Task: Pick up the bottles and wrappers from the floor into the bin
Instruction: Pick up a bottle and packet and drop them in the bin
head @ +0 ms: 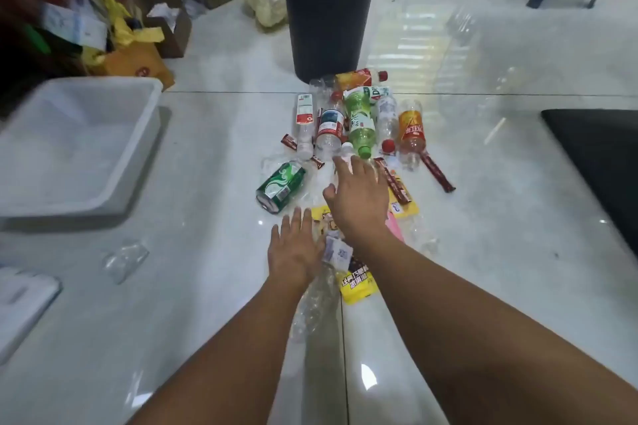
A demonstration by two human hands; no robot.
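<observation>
Pickup stage: right hand (359, 197) is reaching over a clear bottle (346, 150), grip wide and empty; left hand (295, 252) is hovering flat beside the wrappers (355, 286). Pile is lying mid-floor before the bin (328, 10). Next, probably: closing on the bottle.

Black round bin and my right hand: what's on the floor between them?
In the head view it is crowded: beyond the right hand a green-labelled plastic bottle and a red-labelled clear bottle, then an orange-labelled bottle by the black round bin.
</observation>
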